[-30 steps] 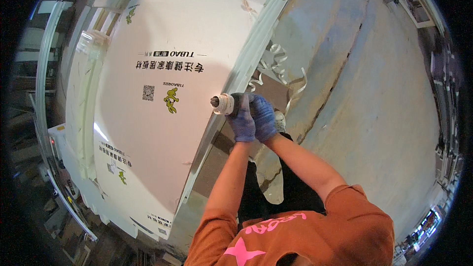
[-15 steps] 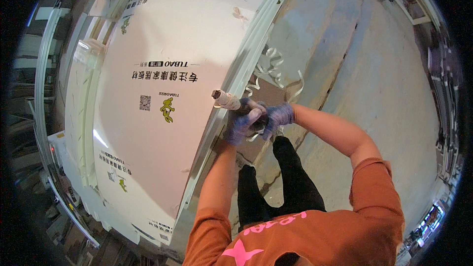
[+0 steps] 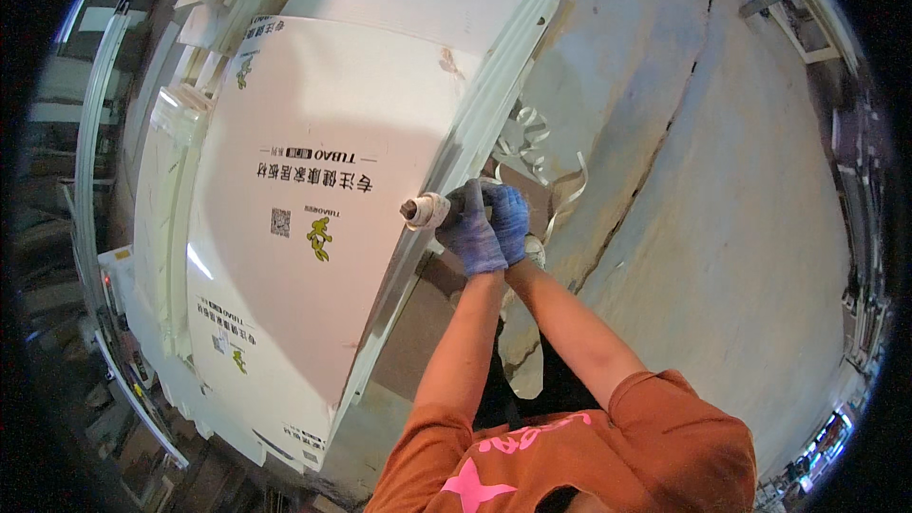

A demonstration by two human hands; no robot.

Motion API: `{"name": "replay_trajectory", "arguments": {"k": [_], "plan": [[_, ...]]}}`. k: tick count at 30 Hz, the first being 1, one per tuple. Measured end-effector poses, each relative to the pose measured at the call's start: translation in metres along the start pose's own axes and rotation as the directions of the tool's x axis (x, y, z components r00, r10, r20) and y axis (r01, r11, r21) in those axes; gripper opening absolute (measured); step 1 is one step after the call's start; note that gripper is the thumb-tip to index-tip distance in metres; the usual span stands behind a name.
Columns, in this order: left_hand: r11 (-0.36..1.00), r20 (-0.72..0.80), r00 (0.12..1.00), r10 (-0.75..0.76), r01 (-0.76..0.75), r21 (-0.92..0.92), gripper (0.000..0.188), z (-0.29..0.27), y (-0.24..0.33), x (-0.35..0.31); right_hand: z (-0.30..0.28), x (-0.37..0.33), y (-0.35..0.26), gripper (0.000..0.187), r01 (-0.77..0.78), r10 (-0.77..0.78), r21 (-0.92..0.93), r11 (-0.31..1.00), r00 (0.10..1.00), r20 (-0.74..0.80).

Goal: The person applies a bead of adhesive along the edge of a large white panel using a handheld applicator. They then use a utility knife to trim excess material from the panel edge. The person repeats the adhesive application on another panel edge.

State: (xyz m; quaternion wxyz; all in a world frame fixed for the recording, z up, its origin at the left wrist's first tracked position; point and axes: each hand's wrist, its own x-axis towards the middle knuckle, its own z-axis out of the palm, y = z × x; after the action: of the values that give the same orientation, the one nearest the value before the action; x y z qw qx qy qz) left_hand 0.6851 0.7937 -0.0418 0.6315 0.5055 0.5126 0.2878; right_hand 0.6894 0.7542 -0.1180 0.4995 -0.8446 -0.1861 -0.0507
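Both my hands wear blue gloves with dark palms. They are closed together at the right edge of a white board [image 3: 285,95]. My left hand [image 3: 471,236] wraps round a short rod-like tool [image 3: 427,211] with a dark shaft. White wrapping covers its protruding end, which points left over the board's edge. My right hand [image 3: 511,220] sits close against the left one, fingers curled toward the same tool. Its grip is partly hidden behind the left hand, and so is the tool's other end.
Along the board's right side runs a pale stacked edge [image 3: 489,76]. Curled white strips [image 3: 527,138] lie on the concrete floor [image 3: 722,218] beside a brown sheet. Plastic-wrapped pale panels [image 3: 171,199] line the board's left, and a metal rail [image 3: 95,95] stands farther left.
My right hand has drawn in tight against the left, with its forearm swung inward. The left wrist has turned and the tool lies flatter. The whole view has shifted slightly.
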Motion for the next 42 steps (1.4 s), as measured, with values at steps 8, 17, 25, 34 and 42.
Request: {"name": "replay_trajectory", "arguments": {"k": [8, 17, 25, 34, 42], "plan": [[0.992, 0.438, 0.898, 0.044, -0.091, 0.086, 0.028, -0.036, -0.001, 0.022, -0.036, 0.04, 0.013, 0.057, -0.099, -0.233, 0.409, 0.907, 0.693, 0.683], [0.94, 0.794, 0.606, -0.049, 0.296, -0.168, 0.016, -0.036, -0.016, 0.025, -0.08, 0.042, 0.017, 0.058, -0.769, -0.134, 0.033, 0.638, -0.069, 0.989], [0.963, 0.452, 0.869, -0.201, 0.091, 0.253, 0.025, -0.038, -0.013, -0.001, -0.077, 0.01, -0.002, 0.027, -0.476, 0.198, 0.053, 0.878, 0.463, 0.864], [0.976, 0.157, 0.988, 0.003, -0.037, 0.214, 0.025, -0.022, -0.033, 0.001, -0.045, 0.041, 0.008, 0.041, -0.247, -0.127, 0.323, 0.914, 0.58, 0.804], [0.94, 0.799, 0.588, -0.123, 0.327, -0.096, 0.019, -0.007, 0.005, 0.034, -0.053, 0.124, 0.041, 0.082, -0.427, -0.35, 0.368, 0.826, 0.124, 0.929]]}}
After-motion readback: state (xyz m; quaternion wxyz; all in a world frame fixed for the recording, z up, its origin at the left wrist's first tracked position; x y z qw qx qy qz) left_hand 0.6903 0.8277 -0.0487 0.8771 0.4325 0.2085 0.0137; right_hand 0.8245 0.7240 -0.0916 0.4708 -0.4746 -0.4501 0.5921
